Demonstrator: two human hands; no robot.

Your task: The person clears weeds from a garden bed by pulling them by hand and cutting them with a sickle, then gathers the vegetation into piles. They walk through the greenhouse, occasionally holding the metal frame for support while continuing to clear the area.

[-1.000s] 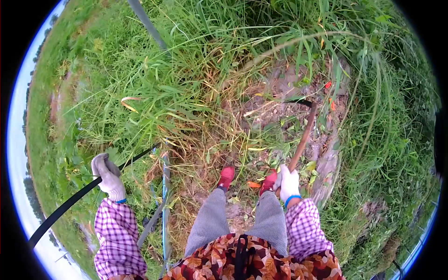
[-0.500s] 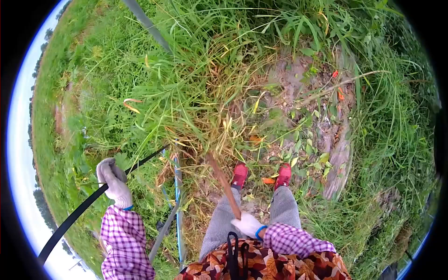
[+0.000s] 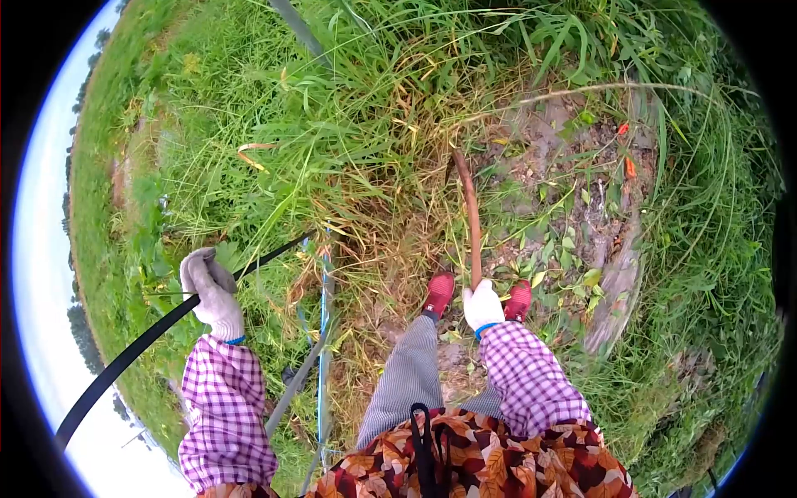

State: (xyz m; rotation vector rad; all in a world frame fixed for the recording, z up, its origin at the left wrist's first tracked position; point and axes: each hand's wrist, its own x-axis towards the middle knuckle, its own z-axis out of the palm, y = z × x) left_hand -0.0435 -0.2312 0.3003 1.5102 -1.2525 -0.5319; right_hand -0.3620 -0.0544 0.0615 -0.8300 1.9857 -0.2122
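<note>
My right hand, in a white glove, is closed around the lower end of a long brown wooden tool handle. The handle points away from me over cut and dry grass, and a narrow dark piece, perhaps a blade, shows at its far end. On the left, my gloved left hand curls around a long black pole, which slants from the lower left edge down into the grass. Dry straw-coloured grass lies in front of my left foot.
A blue pole and a grey pole stand between my left arm and leg. Another grey pole rises at the top. Orange-red pieces lie on bare soil beyond my red shoes. Tall grass grows on the right.
My right hand has moved forward and to the right with the wooden handle, which now points nearly straight ahead. My left hand stays on the black pole, with the view slightly shifted.
</note>
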